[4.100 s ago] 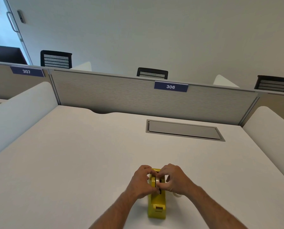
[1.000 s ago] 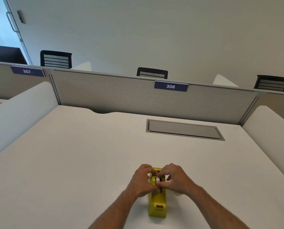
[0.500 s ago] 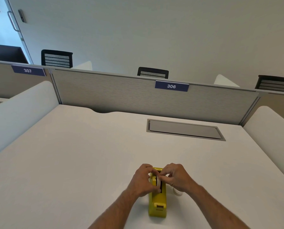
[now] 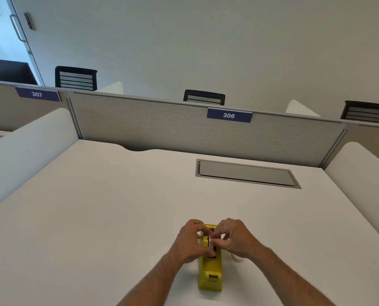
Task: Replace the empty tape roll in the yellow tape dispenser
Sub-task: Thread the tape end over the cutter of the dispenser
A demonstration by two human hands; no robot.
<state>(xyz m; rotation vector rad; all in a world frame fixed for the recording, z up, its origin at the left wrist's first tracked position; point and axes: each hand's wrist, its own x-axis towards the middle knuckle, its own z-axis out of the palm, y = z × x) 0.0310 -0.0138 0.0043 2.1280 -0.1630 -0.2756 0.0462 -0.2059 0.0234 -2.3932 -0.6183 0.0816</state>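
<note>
The yellow tape dispenser (image 4: pixel 210 269) stands lengthwise on the white desk (image 4: pixel 109 213), its cutter end toward me. My left hand (image 4: pixel 189 241) grips the dispenser's left side at the roll slot. My right hand (image 4: pixel 234 238) pinches a pale tape roll (image 4: pixel 211 242) over the slot, the roll seen edge-on and mostly hidden by fingers. A second whitish roll (image 4: pixel 236 257) lies on the desk under my right wrist, only its edge showing.
A grey recessed cable hatch (image 4: pixel 247 174) sits in the desk at the back right. A grey partition (image 4: pixel 162 127) labelled 306 closes the far side, with white side dividers left and right. Office chair backs show beyond it.
My right hand's fingers have shifted on the roll and spread a little; the roll sits lower in the slot. The dispenser and left hand stay in place.
</note>
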